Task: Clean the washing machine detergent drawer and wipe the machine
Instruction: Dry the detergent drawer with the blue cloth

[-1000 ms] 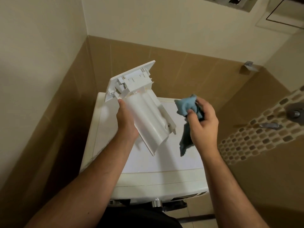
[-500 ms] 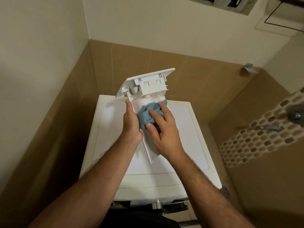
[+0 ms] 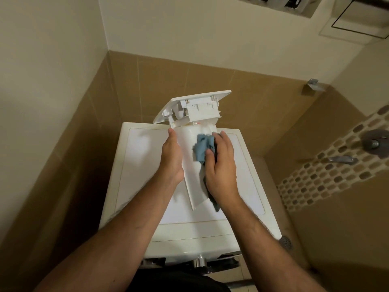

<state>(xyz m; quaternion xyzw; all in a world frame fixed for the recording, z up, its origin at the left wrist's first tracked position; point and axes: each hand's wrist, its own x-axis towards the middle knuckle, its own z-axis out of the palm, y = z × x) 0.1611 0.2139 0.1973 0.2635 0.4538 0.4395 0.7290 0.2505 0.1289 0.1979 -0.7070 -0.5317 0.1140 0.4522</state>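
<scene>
Right-hand fingers [image 3: 219, 137] lie close together and gently bent, pressing a blue cloth [image 3: 203, 149] flat onto the pale underside of the detergent drawer [image 3: 189, 157]; thumb pins the cloth's lower edge. A dark tail of cloth hangs out below the heel of the right hand [image 3: 220, 167], past the drawer's lower end.

Left-hand fingers are wrapped round the far side of the drawer, out of sight; only the thumb shows, laid straight along the drawer's left edge. Left hand [image 3: 171, 159] grips the drawer on that side.

Drawer held up in the air above the washing machine [image 3: 147, 207] lid, front panel at the far, upper end, tilted slightly, body tapering down toward the camera. Not touching the lid as far as can be seen.

Against half a second back: right hand has slid from the middle of the drawer's underside to its right flank, cloth now showing left of the fingers rather than beneath the fingertips. Left-hand grip unchanged. A second back the right hand was off to the right, clutching the cloth clear of the drawer.

Around: brown tiled walls, mosaic strip [image 3: 328, 165] at right, floor drain [image 3: 286, 242] beside the machine's right corner
</scene>
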